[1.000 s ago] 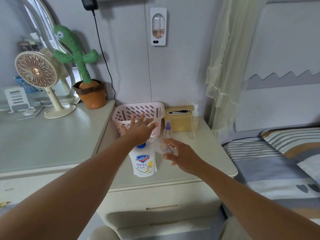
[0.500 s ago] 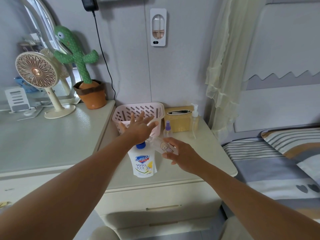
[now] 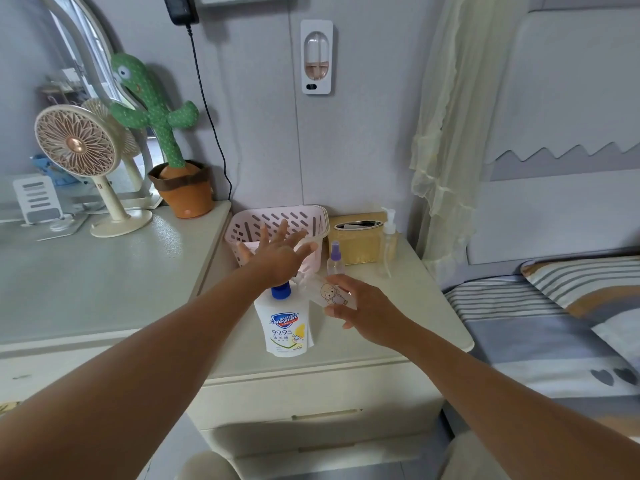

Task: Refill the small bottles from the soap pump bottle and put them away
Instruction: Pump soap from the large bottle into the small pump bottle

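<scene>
While little has shifted since a moment ago, the nightstand [image 3: 398,306] carries a pink basket [image 3: 277,220] behind the Safeguard soap pump bottle [image 3: 285,327]. The left hand [image 3: 277,254], fingers spread, hides its pump head. The right hand [image 3: 367,313] pinches a tilted small sticker bottle [image 3: 329,292] beside the pump, just before a purple-capped spray bottle [image 3: 335,259].

White soap bottle [image 3: 285,327], blue cap; pink basket [image 3: 313,221]

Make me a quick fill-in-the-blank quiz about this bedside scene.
The left hand, fingers spread, covers the top of the soap pump bottle, whose collar is ____.
The right hand holds a small bottle printed with a ____ figure.
The spray bottle by the pink basket has a ____ cap.
Missing: blue; cartoon; purple.
</scene>
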Available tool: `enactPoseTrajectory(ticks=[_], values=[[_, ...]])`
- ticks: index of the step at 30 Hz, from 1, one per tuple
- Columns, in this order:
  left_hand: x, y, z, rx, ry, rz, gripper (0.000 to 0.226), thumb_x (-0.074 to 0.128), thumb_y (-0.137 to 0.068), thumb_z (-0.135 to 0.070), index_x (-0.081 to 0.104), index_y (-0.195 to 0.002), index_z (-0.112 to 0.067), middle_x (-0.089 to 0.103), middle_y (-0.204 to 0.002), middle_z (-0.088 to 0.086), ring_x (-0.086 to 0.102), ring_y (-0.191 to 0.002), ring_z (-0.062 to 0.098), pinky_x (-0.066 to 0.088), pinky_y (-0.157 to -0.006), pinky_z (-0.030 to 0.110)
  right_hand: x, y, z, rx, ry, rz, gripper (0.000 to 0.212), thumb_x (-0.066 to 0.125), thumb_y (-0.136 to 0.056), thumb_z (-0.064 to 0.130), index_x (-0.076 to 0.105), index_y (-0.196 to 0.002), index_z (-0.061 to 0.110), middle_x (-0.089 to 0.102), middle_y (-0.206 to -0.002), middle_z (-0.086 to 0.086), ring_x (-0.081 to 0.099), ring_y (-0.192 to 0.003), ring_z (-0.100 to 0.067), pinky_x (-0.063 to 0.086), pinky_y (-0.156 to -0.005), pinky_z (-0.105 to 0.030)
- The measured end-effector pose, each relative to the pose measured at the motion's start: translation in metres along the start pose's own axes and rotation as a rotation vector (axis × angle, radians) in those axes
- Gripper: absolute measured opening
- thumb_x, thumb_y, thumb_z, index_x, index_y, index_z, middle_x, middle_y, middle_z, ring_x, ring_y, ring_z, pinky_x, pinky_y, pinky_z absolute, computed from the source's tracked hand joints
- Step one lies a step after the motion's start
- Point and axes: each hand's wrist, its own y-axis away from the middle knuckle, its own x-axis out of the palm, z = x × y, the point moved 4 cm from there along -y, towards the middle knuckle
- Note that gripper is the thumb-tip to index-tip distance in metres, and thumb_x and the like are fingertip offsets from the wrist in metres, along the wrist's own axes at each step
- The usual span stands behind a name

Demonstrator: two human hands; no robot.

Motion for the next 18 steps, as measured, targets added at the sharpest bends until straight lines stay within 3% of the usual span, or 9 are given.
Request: enactPoseTrajectory(ticks=[4, 8, 11, 14, 18], values=[[-0.002, 0.005, -0.003, -0.017, 0.002, -0.017, 0.057, 0.017, -0.095, -0.061, 0.016, -0.148, -0.042, -0.01, -0.159, -0.005, -0.02, -0.143, 0.028, -0.016, -0.104, 0.067, 0.002, -0.002, 0.0, -0.012, -0.003, 0.008, 0.049, 0.062, -0.089, 0.021, 0.045, -0.134, 0.024, 0.053, -0.128, -0.003, 0.054, -0.094, -0.013, 0.056, -0.06, -0.02], [-0.006, 0.017, -0.012, -0.022, -0.028, 0.034, 0.05, 0.016, -0.101, -0.047, 0.02, -0.149, -0.033, 0.001, -0.16, -0.004, -0.012, -0.146, 0.023, -0.014, -0.11, 0.059, 0.005, -0.005, -0.003, 0.019, -0.03, 0.01, 0.05, 0.063, -0.088, 0.02, 0.046, -0.134, 0.025, 0.053, -0.127, -0.002, 0.053, -0.091, -0.01, 0.055, -0.058, -0.017], [-0.009, 0.026, -0.018, 0.001, -0.106, 0.038, 0.045, 0.016, -0.105, -0.037, 0.018, -0.149, -0.033, -0.002, -0.16, -0.001, -0.016, -0.145, 0.026, -0.013, -0.108, 0.059, 0.007, -0.005, -0.005, 0.025, -0.015, 0.011, 0.05, 0.063, -0.088, 0.021, 0.045, -0.135, 0.024, 0.052, -0.129, -0.003, 0.054, -0.088, -0.011, 0.055, -0.058, -0.017], [-0.007, 0.019, -0.012, 0.008, -0.073, 0.029, 0.047, 0.016, -0.104, -0.041, 0.017, -0.15, -0.033, -0.004, -0.16, 0.002, -0.017, -0.144, 0.029, -0.013, -0.109, 0.06, 0.006, -0.004, -0.002, 0.01, -0.003, 0.005, 0.05, 0.062, -0.089, 0.021, 0.044, -0.135, 0.023, 0.052, -0.131, -0.004, 0.053, -0.092, -0.011, 0.054, -0.057, -0.016], [-0.004, 0.002, 0.0, -0.023, 0.004, 0.008, 0.057, 0.018, -0.094, -0.062, 0.017, -0.148, -0.042, -0.011, -0.158, -0.005, -0.02, -0.143, 0.03, -0.009, -0.107, 0.069, 0.001, -0.003, 0.003, -0.02, 0.028, 0.002, 0.049, 0.06, -0.09, 0.022, 0.043, -0.136, 0.022, 0.051, -0.132, -0.004, 0.052, -0.097, -0.012, 0.055, -0.061, -0.018]])
